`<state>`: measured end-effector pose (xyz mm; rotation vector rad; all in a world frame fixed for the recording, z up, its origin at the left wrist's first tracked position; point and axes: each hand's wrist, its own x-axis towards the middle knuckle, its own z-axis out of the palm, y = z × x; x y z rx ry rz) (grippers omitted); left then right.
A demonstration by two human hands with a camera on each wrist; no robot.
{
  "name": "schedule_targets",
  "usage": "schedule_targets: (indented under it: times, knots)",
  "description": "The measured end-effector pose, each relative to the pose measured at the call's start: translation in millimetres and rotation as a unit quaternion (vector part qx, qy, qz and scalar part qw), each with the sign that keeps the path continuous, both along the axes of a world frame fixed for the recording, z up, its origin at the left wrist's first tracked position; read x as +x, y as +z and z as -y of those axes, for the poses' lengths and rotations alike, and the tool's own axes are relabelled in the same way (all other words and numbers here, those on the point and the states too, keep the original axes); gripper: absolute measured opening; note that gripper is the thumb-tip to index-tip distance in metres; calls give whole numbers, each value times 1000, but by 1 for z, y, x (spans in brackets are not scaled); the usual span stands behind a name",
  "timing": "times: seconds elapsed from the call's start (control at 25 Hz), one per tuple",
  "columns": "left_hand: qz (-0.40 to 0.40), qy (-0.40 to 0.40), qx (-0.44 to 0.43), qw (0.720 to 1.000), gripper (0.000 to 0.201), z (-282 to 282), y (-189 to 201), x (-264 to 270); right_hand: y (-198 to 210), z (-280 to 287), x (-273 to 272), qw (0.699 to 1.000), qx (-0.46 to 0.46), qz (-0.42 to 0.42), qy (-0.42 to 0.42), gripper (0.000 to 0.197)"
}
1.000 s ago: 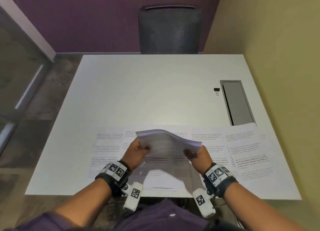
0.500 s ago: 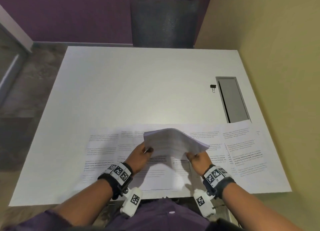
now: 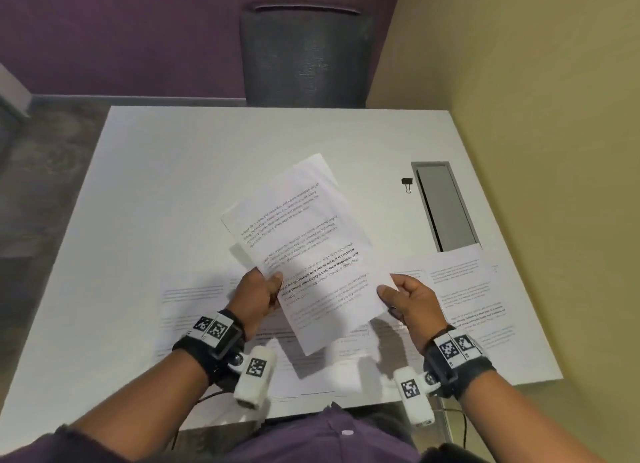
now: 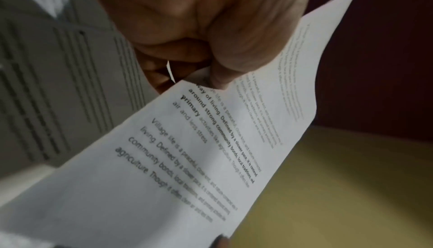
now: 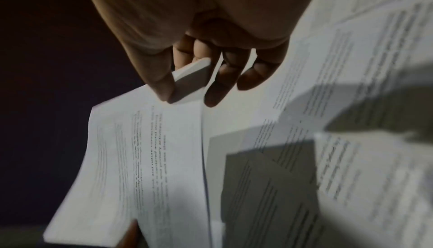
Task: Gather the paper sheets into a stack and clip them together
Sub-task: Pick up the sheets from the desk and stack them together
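Above the white table (image 3: 173, 171) I hold a printed paper sheet (image 3: 304, 240) tilted up, its text facing me. My left hand (image 3: 263, 289) pinches the sheet's left edge, thumb on top (image 4: 225, 74). My right hand (image 3: 398, 296) pinches the lower right corner (image 5: 187, 83) between thumb and fingers. Several more printed sheets (image 3: 464, 289) lie flat in an overlapping row along the near edge of the table. A small black binder clip (image 3: 407, 184) sits far right on the table, apart from both hands.
A grey recessed cable hatch (image 3: 446, 208) lies just right of the clip. A dark mesh chair (image 3: 304, 53) stands at the far side. A yellow wall (image 3: 536, 150) runs close along the table's right edge.
The sheet was bowed low over the row of papers. Both hands have lifted it and turned it so its printed face stands up toward me, angled to the far right.
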<state>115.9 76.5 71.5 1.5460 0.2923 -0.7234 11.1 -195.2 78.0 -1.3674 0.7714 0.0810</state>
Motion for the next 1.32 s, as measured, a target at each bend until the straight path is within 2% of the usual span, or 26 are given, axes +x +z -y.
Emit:
schedule_targets:
  times: [0.08,0.16,0.32,0.4,0.48,0.52,0.56,0.64,0.68,0.72,0.84,0.92,1.04,1.12,1.2,1.28,1.32]
  knots:
    - [-43,55,-54,996,20,16,4,-1,-2,10,-2,994,105,-27,-12,33]
    - [-58,87,-101,989,17,38,14,-6,2,16,1,987,153,-31,25,42]
    - [-64,122,-118,983,19,86,20,-21,4,35,14,995,71,-43,51,16]
    - [-69,123,-87,986,19,102,14,-32,6,59,18,996,27,-50,72,16]
    - [-50,148,-32,987,10,108,7,-39,5,88,19,993,-21,-33,110,8]
    - [-38,191,-8,981,6,107,4,-40,5,103,19,989,-49,-26,134,4]
    - [-29,246,6,969,12,104,4,-39,5,116,19,984,-74,-16,159,6]
    - [-2,337,18,942,37,90,3,-36,5,138,19,969,-117,-4,216,15]
    - [28,336,33,941,47,81,5,-34,2,146,20,963,-128,-2,239,11]
    - [64,300,47,951,57,74,5,-33,-1,152,21,955,-141,3,260,5]
    - [106,146,51,982,68,71,4,-32,-12,157,25,930,-190,27,313,4]
    - [112,120,64,984,57,76,0,-35,-19,152,24,915,-223,34,333,6]
    - [97,188,80,974,34,84,-6,-44,-23,146,17,934,-210,29,287,7]
    - [69,201,81,974,31,88,-15,-56,-34,140,5,940,-192,19,283,11]
    - [20,172,88,981,29,94,-27,-71,-50,132,-9,935,-192,-14,298,15]
    - [-3,129,115,985,23,99,-37,-85,-61,123,-19,934,-192,-65,294,4]
    - [0,125,122,985,20,100,-41,-88,-66,120,-21,934,-194,-79,288,15]
